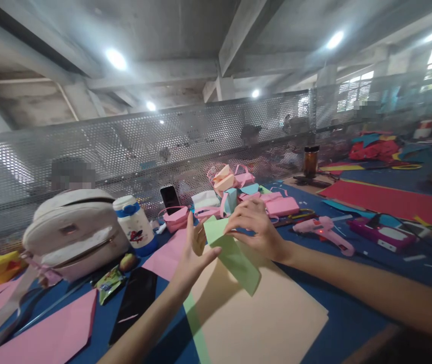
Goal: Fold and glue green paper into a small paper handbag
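Observation:
A folded strip of light green paper (241,268) is held up over a stack of pale peach sheets (265,318). My right hand (256,230) pinches its upper part between thumb and fingers. From the left, my left hand (197,245) has its thumb against the paper's near edge, with other fingers partly hidden behind it and the index finger pointing up. The strip bends near the top, and its lower end hangs free at a slant. Under the peach stack, the edge of a green sheet (197,328) shows.
Small pink paper bags (282,205) are piled behind my hands. At right are a pink glue gun (324,232) and a purple box (381,235). A bottle (136,227), a phone (169,198) and a white backpack (77,232) stand left, before a perforated metal screen (193,141).

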A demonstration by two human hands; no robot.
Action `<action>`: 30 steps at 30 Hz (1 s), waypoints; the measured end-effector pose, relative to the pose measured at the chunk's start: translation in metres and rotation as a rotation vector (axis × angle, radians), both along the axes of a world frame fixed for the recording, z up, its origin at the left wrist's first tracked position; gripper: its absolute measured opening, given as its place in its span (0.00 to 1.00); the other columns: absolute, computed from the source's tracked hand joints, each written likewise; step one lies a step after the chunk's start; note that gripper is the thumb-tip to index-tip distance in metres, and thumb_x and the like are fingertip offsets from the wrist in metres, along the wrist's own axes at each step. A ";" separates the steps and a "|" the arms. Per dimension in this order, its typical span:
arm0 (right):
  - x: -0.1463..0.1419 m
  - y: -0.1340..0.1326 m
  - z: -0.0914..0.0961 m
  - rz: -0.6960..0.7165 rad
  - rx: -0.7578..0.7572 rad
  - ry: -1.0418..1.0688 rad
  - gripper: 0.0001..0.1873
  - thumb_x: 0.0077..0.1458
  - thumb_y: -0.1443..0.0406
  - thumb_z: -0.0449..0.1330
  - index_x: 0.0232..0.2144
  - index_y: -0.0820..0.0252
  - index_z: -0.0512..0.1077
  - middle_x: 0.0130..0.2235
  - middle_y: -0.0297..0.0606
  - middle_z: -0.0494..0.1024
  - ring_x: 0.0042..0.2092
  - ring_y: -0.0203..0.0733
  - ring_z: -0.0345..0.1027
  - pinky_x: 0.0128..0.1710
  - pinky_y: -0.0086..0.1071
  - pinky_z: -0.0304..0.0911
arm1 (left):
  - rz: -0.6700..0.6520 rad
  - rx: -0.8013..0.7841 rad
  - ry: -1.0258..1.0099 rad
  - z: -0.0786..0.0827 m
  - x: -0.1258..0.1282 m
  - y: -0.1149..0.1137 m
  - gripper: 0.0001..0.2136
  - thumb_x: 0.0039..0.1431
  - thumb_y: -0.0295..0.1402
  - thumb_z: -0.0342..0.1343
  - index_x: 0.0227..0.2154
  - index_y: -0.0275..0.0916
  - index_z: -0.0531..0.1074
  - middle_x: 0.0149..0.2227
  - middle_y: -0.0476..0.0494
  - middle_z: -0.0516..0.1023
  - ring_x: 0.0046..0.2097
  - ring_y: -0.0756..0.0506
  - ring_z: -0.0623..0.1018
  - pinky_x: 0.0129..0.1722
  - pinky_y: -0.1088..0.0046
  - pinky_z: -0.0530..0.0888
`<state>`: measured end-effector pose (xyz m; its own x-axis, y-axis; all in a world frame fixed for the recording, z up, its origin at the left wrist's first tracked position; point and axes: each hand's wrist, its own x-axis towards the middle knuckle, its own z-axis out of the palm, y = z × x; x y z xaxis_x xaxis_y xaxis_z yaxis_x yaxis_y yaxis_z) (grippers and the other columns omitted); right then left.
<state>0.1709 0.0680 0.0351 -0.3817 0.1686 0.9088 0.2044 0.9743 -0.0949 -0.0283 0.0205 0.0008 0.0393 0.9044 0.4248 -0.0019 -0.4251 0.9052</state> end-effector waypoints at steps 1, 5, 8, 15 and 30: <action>0.000 0.000 -0.001 0.002 0.007 0.004 0.06 0.64 0.64 0.62 0.33 0.56 0.77 0.34 0.32 0.80 0.40 0.42 0.66 0.49 0.40 0.50 | -0.018 -0.024 0.001 0.002 0.001 -0.001 0.57 0.48 0.48 0.70 0.70 0.49 0.34 0.66 0.32 0.61 0.69 0.32 0.60 0.66 0.51 0.60; 0.000 0.001 -0.004 -0.002 0.034 -0.010 0.07 0.65 0.64 0.61 0.33 0.55 0.77 0.34 0.32 0.80 0.39 0.42 0.66 0.49 0.40 0.50 | -0.009 -0.055 0.000 0.006 0.000 -0.002 0.59 0.45 0.49 0.71 0.70 0.49 0.35 0.64 0.33 0.64 0.68 0.32 0.61 0.67 0.49 0.58; 0.001 0.002 -0.003 0.002 0.064 -0.028 0.07 0.65 0.64 0.61 0.34 0.55 0.77 0.35 0.32 0.80 0.40 0.42 0.67 0.49 0.40 0.50 | -0.014 -0.022 0.023 0.006 -0.002 -0.001 0.60 0.44 0.49 0.71 0.70 0.48 0.35 0.63 0.33 0.65 0.68 0.32 0.60 0.67 0.50 0.56; 0.001 -0.002 0.000 -0.016 0.059 -0.039 0.05 0.64 0.65 0.61 0.34 0.55 0.76 0.35 0.32 0.80 0.41 0.43 0.67 0.49 0.40 0.51 | -0.001 0.052 0.060 0.000 -0.005 0.002 0.52 0.51 0.46 0.68 0.70 0.50 0.37 0.66 0.35 0.61 0.68 0.33 0.61 0.66 0.51 0.60; -0.003 -0.073 0.012 0.308 -0.185 -0.132 0.12 0.69 0.64 0.53 0.45 0.57 0.76 0.44 0.37 0.81 0.49 0.41 0.71 0.53 0.36 0.61 | 0.133 0.077 0.079 0.003 -0.002 0.001 0.55 0.47 0.50 0.69 0.70 0.52 0.38 0.63 0.37 0.63 0.67 0.33 0.63 0.65 0.54 0.62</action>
<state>0.1677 -0.0048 0.0473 -0.5519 0.1844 0.8132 -0.0733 0.9607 -0.2676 -0.0299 0.0219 0.0042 -0.0428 0.8690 0.4930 0.1286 -0.4845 0.8653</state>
